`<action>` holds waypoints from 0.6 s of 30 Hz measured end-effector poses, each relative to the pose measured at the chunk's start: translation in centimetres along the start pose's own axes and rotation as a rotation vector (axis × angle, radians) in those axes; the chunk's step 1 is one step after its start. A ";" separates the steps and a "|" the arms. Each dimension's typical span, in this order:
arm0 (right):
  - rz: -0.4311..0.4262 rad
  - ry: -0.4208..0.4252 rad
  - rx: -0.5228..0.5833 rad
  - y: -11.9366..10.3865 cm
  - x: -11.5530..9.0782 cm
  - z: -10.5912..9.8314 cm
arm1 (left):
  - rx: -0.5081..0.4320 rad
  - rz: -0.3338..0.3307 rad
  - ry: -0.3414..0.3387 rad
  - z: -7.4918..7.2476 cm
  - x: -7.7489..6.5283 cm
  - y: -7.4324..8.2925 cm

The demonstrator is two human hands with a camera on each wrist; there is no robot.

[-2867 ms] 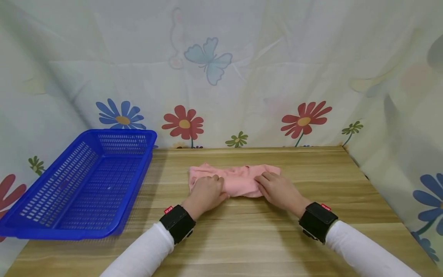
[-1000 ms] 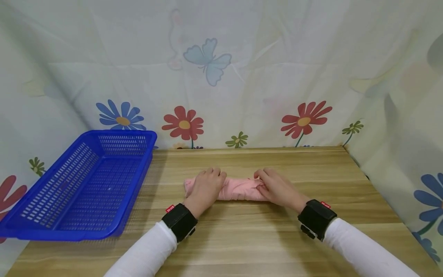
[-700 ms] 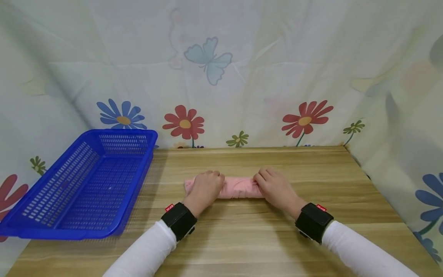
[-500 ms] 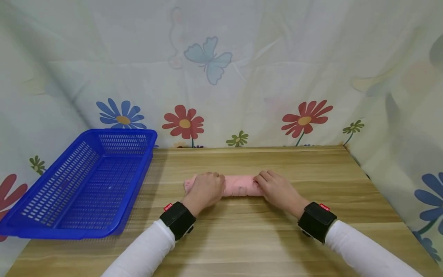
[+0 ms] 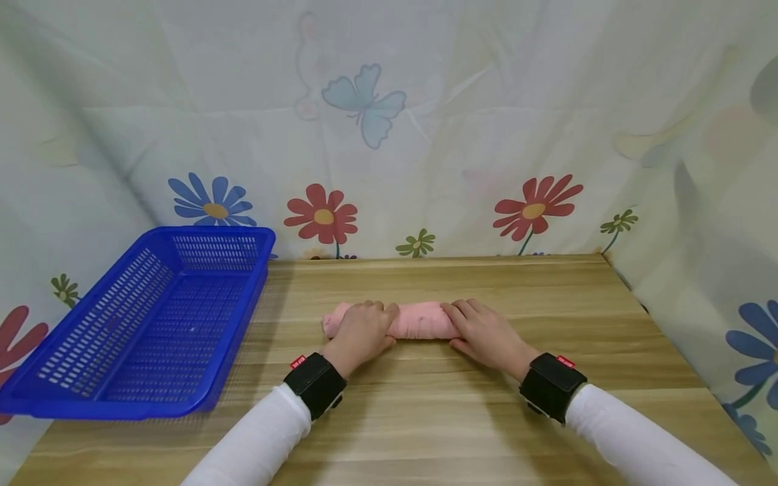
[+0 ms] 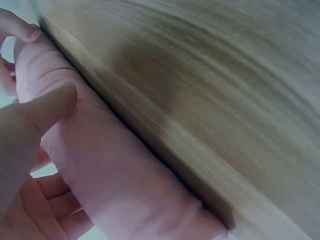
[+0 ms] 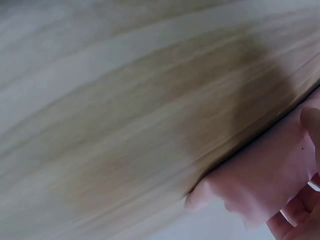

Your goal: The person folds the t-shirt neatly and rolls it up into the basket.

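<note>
A pink cloth (image 5: 422,320), rolled into a long tube, lies crosswise on the wooden table. My left hand (image 5: 361,335) grips the roll near its left end, which sticks out past the fingers. Around the right part my right hand (image 5: 489,337) holds on, hiding that end in the head view. The left wrist view shows the left thumb (image 6: 57,105) pressed on the near side of the roll (image 6: 130,185) and curled fingers on its far side. In the right wrist view, the loose-edged end of the cloth (image 7: 265,170) extends past the right hand's thumb and fingers.
A blue perforated plastic basket (image 5: 182,337) stands at the table's left, with nothing in it. Behind the wooden table (image 5: 425,418) and along its sides hangs a pale curtain (image 5: 462,155) printed with flowers and a butterfly.
The cloth has gone from a wider, crumpled bundle to a narrow, smooth roll. Lately it has turned slightly away from me, and both thumbs have come out on its near side.
</note>
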State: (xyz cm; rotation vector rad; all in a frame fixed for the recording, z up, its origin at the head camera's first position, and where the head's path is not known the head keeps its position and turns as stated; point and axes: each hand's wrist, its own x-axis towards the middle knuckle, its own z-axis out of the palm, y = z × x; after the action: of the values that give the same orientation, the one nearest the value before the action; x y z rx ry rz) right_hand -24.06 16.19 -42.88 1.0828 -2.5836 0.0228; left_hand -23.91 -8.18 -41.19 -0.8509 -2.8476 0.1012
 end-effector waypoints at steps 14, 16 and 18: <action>0.047 -0.106 0.234 0.9 0.4 -0.4 | -0.081 0.018 -0.113 -0.7 -0.5 -0.2; 0.042 -0.131 0.265 1.0 0.5 -0.6 | -0.091 0.026 -0.140 -0.9 -0.7 -0.2; 0.039 -0.158 0.291 1.1 0.5 -0.8 | -0.095 0.032 -0.158 -0.9 -0.7 -0.2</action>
State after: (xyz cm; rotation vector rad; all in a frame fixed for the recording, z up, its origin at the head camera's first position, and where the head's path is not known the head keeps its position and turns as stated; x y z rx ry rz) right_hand -24.92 16.70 -41.84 1.1735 -2.8059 0.3453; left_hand -23.23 -8.71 -40.37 -0.9477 -3.0069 0.0385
